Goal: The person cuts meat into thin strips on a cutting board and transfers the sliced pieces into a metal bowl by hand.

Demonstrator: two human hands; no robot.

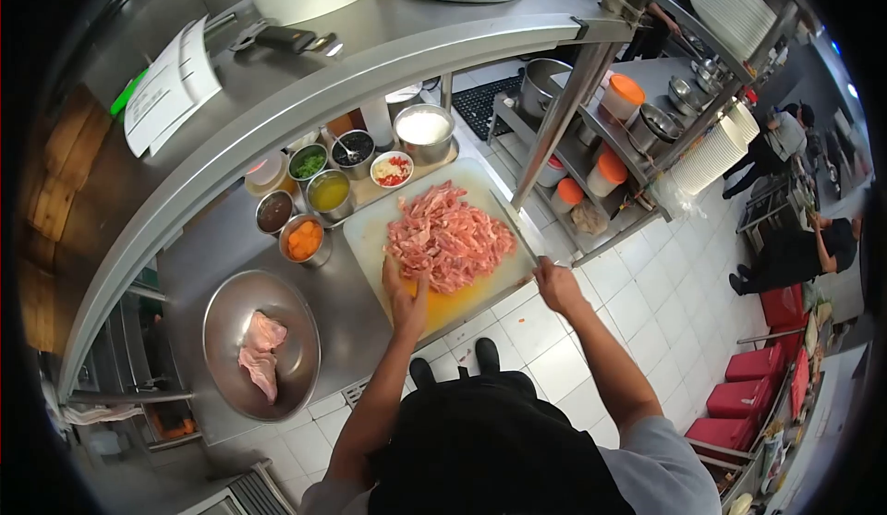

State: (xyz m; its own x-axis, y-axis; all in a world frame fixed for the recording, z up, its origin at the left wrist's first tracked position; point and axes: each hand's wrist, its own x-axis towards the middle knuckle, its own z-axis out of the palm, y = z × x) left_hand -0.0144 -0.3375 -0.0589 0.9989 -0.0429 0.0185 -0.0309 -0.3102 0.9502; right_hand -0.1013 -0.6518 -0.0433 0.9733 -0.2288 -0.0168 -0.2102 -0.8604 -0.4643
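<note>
A heap of sliced raw meat point(448, 238) lies on a white cutting board point(370, 229), with yellowish liquid pooled at its near edge. My left hand point(405, 301) rests against the near left side of the heap, thumb and fingers apart, holding nothing. Beyond the board's right edge, my right hand point(557, 286) is closed around the handle of a knife point(529, 243). The blade points away from me along that edge, seen nearly edge-on. To the left, a steel bowl point(300, 367) holds two pieces of raw meat point(261, 353).
Behind the board stand small containers: chopped greens point(308, 162), yellow liquid point(329, 190), orange pieces point(303, 238), red-and-pale bits point(392, 169) and a white-filled pot point(425, 132). A steel shelf point(323, 72) arches overhead. Right are a rack post point(564, 127) and co-workers point(804, 252).
</note>
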